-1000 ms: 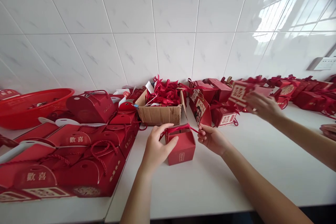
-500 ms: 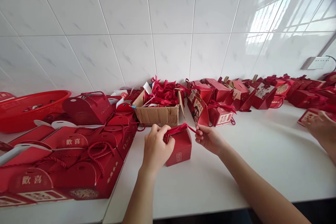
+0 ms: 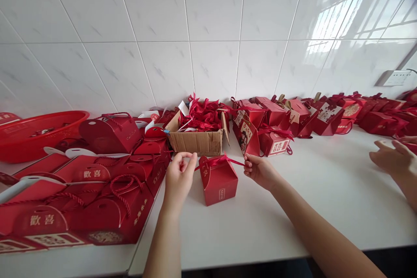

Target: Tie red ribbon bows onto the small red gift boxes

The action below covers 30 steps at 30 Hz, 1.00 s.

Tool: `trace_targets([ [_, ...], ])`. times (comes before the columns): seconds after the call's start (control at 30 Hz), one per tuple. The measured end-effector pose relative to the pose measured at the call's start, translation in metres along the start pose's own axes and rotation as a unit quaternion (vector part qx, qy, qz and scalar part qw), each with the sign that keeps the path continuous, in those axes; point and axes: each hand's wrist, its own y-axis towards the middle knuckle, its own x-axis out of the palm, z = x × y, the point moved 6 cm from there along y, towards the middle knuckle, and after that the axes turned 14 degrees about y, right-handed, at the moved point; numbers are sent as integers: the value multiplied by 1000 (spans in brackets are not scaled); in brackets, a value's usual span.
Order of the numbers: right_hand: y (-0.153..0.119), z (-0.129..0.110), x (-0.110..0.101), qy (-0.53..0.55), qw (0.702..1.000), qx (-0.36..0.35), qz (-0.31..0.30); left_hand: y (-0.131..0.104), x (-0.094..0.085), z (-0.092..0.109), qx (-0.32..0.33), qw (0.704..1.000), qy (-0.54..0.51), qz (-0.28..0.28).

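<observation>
Between left hand [image 3: 178, 173] and right hand [image 3: 259, 170], each pinching a ribbon [image 3: 219, 161] end, sits the red box [image 3: 219, 181]

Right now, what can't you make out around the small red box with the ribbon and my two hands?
- Small red cardboard box: contents hidden by its closed top, head view.
- Gold print on it: too small to read.
- Left hand: curled fingers hide what it pinches; the ribbon end is not visible there.
- Right hand: pinches the thin red ribbon.
- Brown cardboard carton: heaped ribbons hide its inside.
- Another person's hand: cut off by the right edge.

The co-worker's hand [image 3: 392, 158] is cut off at the right edge, hiding whatever it holds.
</observation>
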Motion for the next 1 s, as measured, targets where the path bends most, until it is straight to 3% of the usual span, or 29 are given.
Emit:
trace_targets([
  [0.2,1,-5,-5,-133,989,-55,21,3,-8,-13,-25,996,85,-30],
  [0.27,3,-8,-8,-201,975,-83,39,1,-5,-17,-18,991,108,-80],
  [0.37,5,-15,-15,-316,936,-131,82,-3,5,-33,-34,964,167,-205],
  [0.43,6,-22,-20,-381,904,-159,113,-4,6,-46,-66,943,223,-238],
  [0.57,6,-34,-26,-466,851,-184,157,0,0,-59,-92,937,268,-205],
  [0.73,1,-45,-26,-513,813,-201,187,0,-1,-59,-91,939,257,-209],
  [1.0,4,-47,-31,-513,817,-207,163,-1,-4,-51,-72,954,233,-177],
])
